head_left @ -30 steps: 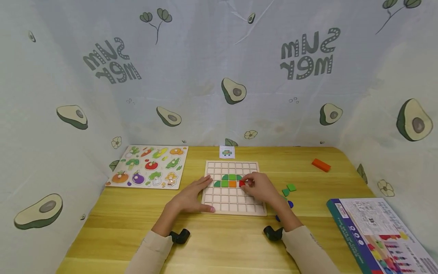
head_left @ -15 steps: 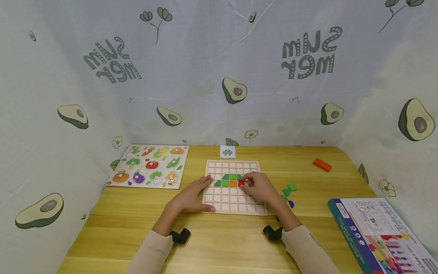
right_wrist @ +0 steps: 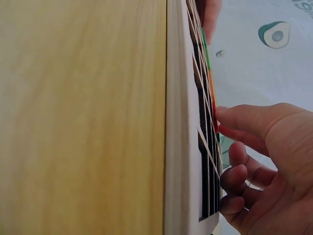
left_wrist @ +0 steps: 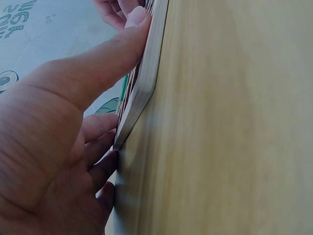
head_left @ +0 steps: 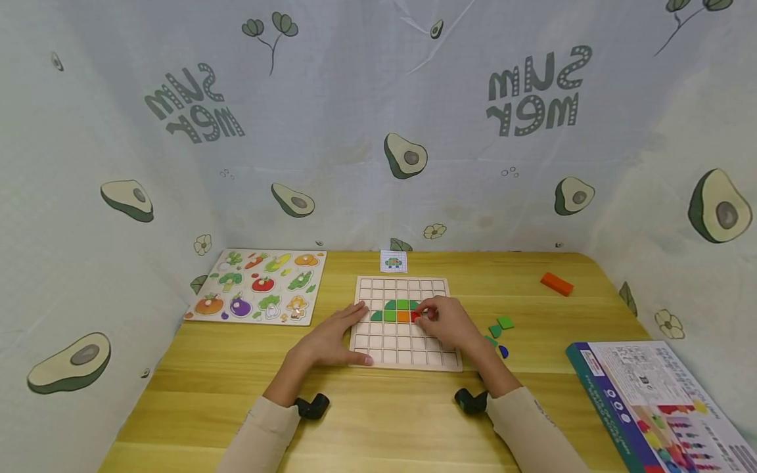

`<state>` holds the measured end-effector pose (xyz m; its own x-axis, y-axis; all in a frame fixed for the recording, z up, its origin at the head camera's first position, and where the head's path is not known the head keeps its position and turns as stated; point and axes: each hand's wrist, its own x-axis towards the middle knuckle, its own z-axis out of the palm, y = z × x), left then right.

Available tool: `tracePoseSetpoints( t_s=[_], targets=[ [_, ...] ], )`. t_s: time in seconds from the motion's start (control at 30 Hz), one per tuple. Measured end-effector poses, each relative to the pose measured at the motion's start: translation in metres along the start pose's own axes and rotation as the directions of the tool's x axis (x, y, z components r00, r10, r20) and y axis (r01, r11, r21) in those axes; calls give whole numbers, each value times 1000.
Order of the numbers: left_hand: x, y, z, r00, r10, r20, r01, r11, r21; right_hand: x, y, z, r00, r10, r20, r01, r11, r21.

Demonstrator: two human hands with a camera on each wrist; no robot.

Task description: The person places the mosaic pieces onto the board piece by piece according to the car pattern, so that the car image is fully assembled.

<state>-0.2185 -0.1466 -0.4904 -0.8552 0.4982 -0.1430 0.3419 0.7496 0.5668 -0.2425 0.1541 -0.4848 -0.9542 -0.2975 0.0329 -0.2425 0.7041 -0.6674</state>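
Observation:
A wooden grid board [head_left: 390, 358] lies on the table with green tiles [head_left: 402, 305] and an orange tile [head_left: 403, 316] set in its squares. My right hand [head_left: 451, 323] pinches a small red tile [head_left: 415, 316] with thumb and index finger, right beside the orange tile; the fingers cover part of it. In the right wrist view the thumb tip touches the red tile [right_wrist: 216, 126] at the board's surface. Spread across the board's left near corner, my left hand [head_left: 328, 340] rests its thumb on the near edge and its fingertips on the left edge.
Several loose green and blue pieces [head_left: 495, 331] lie right of the board, partly behind the right forearm. A small picture card [head_left: 393, 261] is behind the board. A vegetable puzzle [head_left: 260, 287] lies left, an orange-red block [head_left: 556, 284] and a box [head_left: 650, 394] right.
The red tile has shifted slightly left in my right fingers, closing the gap to the orange tile. My left hand keeps its place on the board.

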Motion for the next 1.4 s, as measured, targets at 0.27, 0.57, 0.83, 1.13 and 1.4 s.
tracePoseSetpoints(
  t_s=[0.27,0.57,0.83,1.13,1.4],
  targets=[
    [0,2,1,1000,-1,5,1,1000,-1,-7,3,-7,1000,15,-21,-15,1000,2],
    [1,-2,3,1000,4,2,-4,1000,11,-22,20,-28,995,28,-95,-29,999,-14],
    [1,-2,2,1000,-1,2,1,1000,6,-36,39,-49,991,46,-123,-51,998,-33],
    [2,-2,2,1000,-1,-5,1,1000,5,-51,60,-67,986,81,-144,-87,996,-37],
    [1,-1,2,1000,-6,0,6,1000,5,-61,71,-76,980,119,-162,-132,988,-75]
  ],
)
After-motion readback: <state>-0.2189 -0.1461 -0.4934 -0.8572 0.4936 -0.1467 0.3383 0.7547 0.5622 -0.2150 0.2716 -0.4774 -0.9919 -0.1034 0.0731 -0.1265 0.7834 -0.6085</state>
